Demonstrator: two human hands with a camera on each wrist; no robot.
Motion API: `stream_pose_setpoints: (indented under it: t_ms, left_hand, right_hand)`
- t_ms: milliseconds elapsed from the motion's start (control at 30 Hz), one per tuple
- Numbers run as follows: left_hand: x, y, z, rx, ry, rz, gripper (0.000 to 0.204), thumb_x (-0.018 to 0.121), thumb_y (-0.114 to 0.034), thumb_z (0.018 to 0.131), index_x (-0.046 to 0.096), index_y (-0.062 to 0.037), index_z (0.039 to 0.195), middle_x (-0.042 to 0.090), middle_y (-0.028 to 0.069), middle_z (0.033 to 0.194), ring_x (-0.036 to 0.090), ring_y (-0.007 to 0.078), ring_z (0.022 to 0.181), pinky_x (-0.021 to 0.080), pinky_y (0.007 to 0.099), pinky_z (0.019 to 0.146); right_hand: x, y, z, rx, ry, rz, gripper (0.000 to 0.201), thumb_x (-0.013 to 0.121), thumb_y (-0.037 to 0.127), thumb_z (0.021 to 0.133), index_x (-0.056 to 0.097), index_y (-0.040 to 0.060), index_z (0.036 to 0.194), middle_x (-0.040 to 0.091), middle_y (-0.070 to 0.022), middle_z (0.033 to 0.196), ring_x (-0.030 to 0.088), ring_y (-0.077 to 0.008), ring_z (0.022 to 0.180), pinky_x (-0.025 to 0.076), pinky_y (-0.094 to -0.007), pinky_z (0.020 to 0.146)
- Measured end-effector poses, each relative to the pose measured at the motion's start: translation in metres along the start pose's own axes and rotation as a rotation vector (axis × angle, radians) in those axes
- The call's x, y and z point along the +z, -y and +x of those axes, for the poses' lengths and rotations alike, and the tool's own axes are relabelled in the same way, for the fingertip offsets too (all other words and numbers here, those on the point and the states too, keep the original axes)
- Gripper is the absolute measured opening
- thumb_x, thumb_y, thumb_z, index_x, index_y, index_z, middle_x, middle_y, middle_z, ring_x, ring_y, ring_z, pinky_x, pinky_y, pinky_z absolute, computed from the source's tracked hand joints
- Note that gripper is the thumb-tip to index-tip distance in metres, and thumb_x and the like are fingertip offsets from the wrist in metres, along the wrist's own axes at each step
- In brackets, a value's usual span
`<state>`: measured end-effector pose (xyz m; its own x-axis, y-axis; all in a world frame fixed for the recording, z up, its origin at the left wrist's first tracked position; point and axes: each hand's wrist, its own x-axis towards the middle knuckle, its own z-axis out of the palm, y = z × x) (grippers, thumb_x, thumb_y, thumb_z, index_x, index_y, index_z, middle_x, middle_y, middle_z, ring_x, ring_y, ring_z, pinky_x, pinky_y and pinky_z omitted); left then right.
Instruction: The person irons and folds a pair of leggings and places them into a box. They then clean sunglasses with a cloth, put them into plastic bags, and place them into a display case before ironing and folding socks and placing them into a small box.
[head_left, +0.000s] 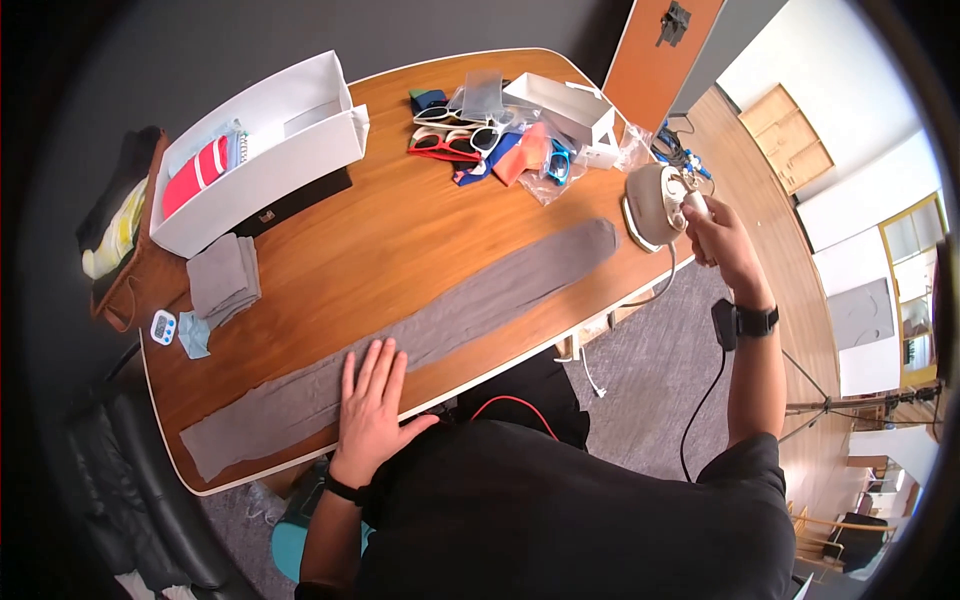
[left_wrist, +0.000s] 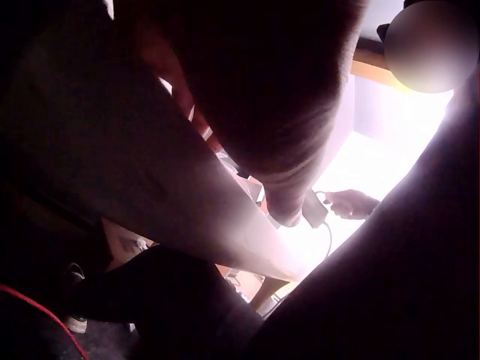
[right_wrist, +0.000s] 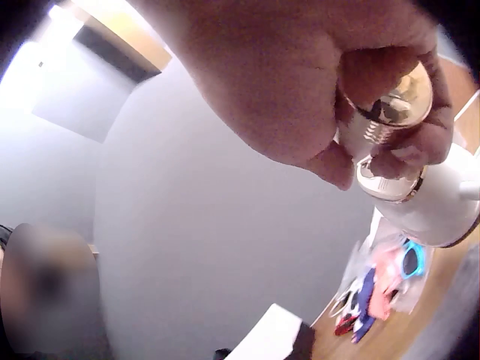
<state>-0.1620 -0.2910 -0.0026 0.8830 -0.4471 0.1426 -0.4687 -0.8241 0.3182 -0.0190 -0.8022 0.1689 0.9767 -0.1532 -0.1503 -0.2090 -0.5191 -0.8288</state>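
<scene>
A long strip of grey cloth [head_left: 470,300] lies flat along the near side of the table, with faint wrinkles. My left hand [head_left: 372,410] rests on it left of the middle, fingers straight and palm down. At the table's right end, my right hand [head_left: 722,240] grips the white handle of a beige steam iron [head_left: 652,203]. The iron stands just beyond the cloth's rounded right end, and its cord hangs over the near edge. In the right wrist view, my fingers curl round the iron's handle [right_wrist: 386,105], which has a shiny gold-rimmed end. The left wrist view is mostly dark.
At the back left stands a long white box [head_left: 260,160] with a red-striped cloth inside. Folded grey cloth [head_left: 222,275] and a small white timer [head_left: 163,327] lie before it. Sunglasses [head_left: 445,145] and plastic bags crowd the back right, beside an open white box [head_left: 570,110].
</scene>
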Motion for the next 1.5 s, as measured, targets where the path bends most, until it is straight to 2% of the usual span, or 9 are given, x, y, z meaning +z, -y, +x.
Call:
stream_pose_setpoints:
  t_ms: [167,433,533,600,833,933,1233,1300,1500]
  left_hand:
    - [0.012,-0.003,0.011,0.07,0.034,-0.034,0.105,0.08,-0.065,0.083,0.048,0.0023,0.157,0.04,0.0208,0.169,0.034,0.0368,0.159,0.019,0.0612,0.131]
    - [0.011,-0.004,0.01,0.056,0.043,-0.021,0.105,0.083,-0.061,0.08,0.048,0.0014,0.157,0.04,0.0204,0.169,0.034,0.0359,0.159,0.02,0.0605,0.131]
    - [0.012,-0.004,0.011,0.059,0.038,-0.016,0.104,0.084,-0.06,0.08,0.048,0.0011,0.157,0.04,0.0203,0.169,0.034,0.0356,0.159,0.021,0.0602,0.131]
    - [0.011,-0.005,0.011,0.056,0.045,-0.009,0.104,0.084,-0.059,0.08,0.048,0.0009,0.157,0.04,0.0202,0.169,0.034,0.0353,0.159,0.02,0.06,0.131]
    - [0.011,-0.006,0.012,0.062,0.044,-0.015,0.102,0.085,-0.056,0.081,0.048,0.0008,0.157,0.04,0.0201,0.17,0.033,0.035,0.16,0.02,0.0595,0.131]
    - [0.011,-0.005,0.011,0.055,0.056,-0.009,0.102,0.085,-0.055,0.08,0.048,0.0007,0.157,0.039,0.0201,0.17,0.033,0.035,0.16,0.019,0.0596,0.131]
    - [0.011,-0.005,0.012,0.054,0.058,-0.015,0.102,0.086,-0.053,0.079,0.048,0.0,0.158,0.039,0.0197,0.17,0.033,0.035,0.16,0.02,0.0599,0.131]
    - [0.011,-0.005,0.012,0.05,0.061,-0.018,0.102,0.087,-0.052,0.079,0.048,-0.0001,0.158,0.039,0.0197,0.17,0.033,0.0349,0.16,0.02,0.0596,0.131]
    - [0.009,-0.005,0.012,0.045,0.067,-0.024,0.103,0.088,-0.051,0.079,0.046,-0.0005,0.159,0.039,0.0198,0.17,0.033,0.0348,0.16,0.02,0.0591,0.132]
  right_hand:
    - [0.064,0.019,-0.042,0.101,0.223,0.112,0.032,0.066,0.026,0.108,0.065,0.0013,0.129,0.057,0.0028,0.075,0.053,-0.0057,0.058,0.042,-0.0251,0.048]
    - [0.135,0.014,-0.034,0.091,0.327,-0.144,0.039,0.068,0.029,0.107,0.065,-0.0024,0.13,0.065,-0.0046,0.079,0.06,-0.0116,0.06,0.048,-0.031,0.054]
    - [0.14,0.008,-0.028,0.056,0.311,-0.221,0.043,0.069,0.031,0.105,0.065,-0.0037,0.131,0.069,-0.0092,0.084,0.065,-0.0165,0.067,0.052,-0.0349,0.061]
    - [0.142,0.007,-0.028,0.04,0.309,-0.228,0.044,0.069,0.028,0.107,0.063,-0.0009,0.14,0.062,-0.0029,0.079,0.056,-0.0098,0.059,0.046,-0.03,0.053]
    - [0.142,0.008,-0.028,0.026,0.271,-0.259,0.044,0.07,0.029,0.106,0.064,-0.0011,0.138,0.063,-0.003,0.079,0.058,-0.0108,0.061,0.048,-0.0305,0.055]
    - [0.139,0.009,-0.027,0.05,0.26,-0.276,0.044,0.069,0.034,0.104,0.068,-0.0023,0.13,0.073,-0.014,0.085,0.069,-0.0202,0.067,0.055,-0.0373,0.064]
    - [0.134,0.009,-0.021,0.086,0.229,-0.259,0.043,0.069,0.034,0.105,0.068,-0.0032,0.127,0.07,-0.0106,0.082,0.067,-0.0163,0.063,0.055,-0.0356,0.06]
    - [0.133,0.002,-0.016,0.087,0.225,-0.242,0.04,0.069,0.028,0.106,0.065,-0.0009,0.133,0.063,-0.0031,0.077,0.058,-0.0099,0.056,0.047,-0.0293,0.05]
    - [0.126,0.002,-0.014,0.097,0.205,-0.241,0.038,0.068,0.027,0.106,0.066,-0.0001,0.132,0.062,-0.0024,0.077,0.058,-0.0097,0.055,0.048,-0.0291,0.05]
